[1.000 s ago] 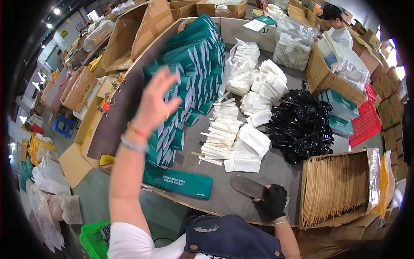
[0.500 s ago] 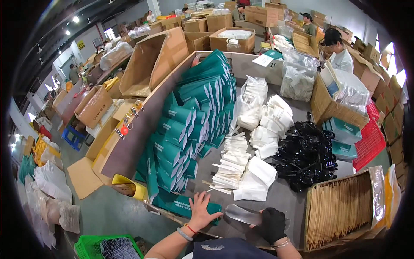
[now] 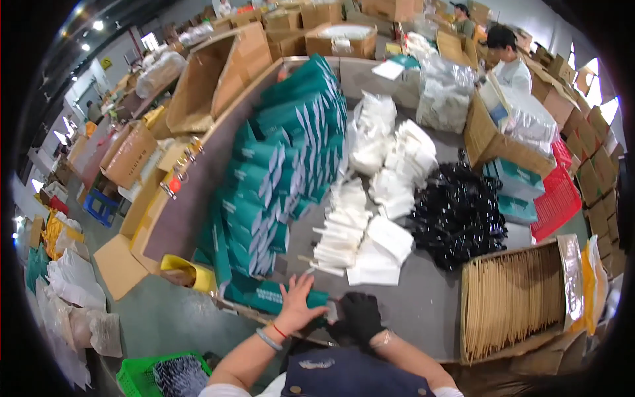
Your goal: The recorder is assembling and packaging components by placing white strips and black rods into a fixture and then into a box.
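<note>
A long green paper sleeve [image 3: 270, 296] with pale print lies along the table's near edge. My left hand [image 3: 301, 306] rests on its right part, fingers spread. Against the sleeve's right end is my right hand [image 3: 358, 319], in a black glove with bare fingertips. Its fingers are drawn together, and what they hold is hidden and blurred. Just beyond my hands lie a stack of narrow white packets [image 3: 340, 231] and flat white napkins [image 3: 380, 251]. A large pile of similar green sleeves [image 3: 264, 185] leans along the left partition.
Right of the napkins is a heap of shiny black plastic pieces [image 3: 460, 218]. A carton of upright brown strips [image 3: 512, 304] stands at the near right, a red basket [image 3: 555, 210] behind it. A green crate [image 3: 132, 377] sits below left. A person [image 3: 509, 63] works beyond the table.
My right hand has moved left from the bare tabletop to the sleeve's right end. The clear plastic piece it held is out of sight. My left hand stays on the sleeve; the view has shifted.
</note>
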The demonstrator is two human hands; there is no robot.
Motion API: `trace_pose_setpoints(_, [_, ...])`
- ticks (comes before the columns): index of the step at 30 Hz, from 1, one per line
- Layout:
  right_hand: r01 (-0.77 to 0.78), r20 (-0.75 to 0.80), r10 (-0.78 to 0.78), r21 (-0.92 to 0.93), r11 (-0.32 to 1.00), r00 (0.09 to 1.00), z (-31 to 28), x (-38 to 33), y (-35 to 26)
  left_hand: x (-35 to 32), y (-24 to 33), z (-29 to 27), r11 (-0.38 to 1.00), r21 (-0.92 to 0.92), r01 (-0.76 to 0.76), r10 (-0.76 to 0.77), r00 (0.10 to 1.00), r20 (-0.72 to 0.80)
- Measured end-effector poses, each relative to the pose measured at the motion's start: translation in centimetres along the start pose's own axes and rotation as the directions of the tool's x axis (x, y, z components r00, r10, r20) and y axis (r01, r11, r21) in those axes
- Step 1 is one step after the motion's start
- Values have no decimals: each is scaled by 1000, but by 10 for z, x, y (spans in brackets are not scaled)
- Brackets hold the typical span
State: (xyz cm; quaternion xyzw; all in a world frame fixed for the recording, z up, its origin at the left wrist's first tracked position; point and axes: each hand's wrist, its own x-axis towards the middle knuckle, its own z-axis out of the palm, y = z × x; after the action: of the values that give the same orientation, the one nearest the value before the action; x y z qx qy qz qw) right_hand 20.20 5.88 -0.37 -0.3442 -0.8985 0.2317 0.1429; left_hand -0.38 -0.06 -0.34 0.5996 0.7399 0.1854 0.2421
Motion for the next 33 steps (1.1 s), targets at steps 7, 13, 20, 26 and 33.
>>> trace_pose_setpoints(7, [-208,-423,190,4,978,886,-75,-66,64,62,-2,-4,956,-143,-258,215,941,-262])
trace_pose_setpoints(13, [-786,-775,559,136,603,294,-139,-235,177,95,2,-8,916,198,-349,397,860,-320])
trace_pose_setpoints(20, [-894,-602,774,212,394,198,-164,-287,215,104,5,-28,901,196,-386,429,858,-281])
trace_pose_setpoints(26, [-967,-540,802,-127,221,255,-181,-252,200,108,-4,-21,955,11,-297,291,925,-246])
trace_pose_setpoints(33, [-975,-495,855,-214,52,155,-189,-239,190,100,-1,-25,885,256,-390,448,862,-237])
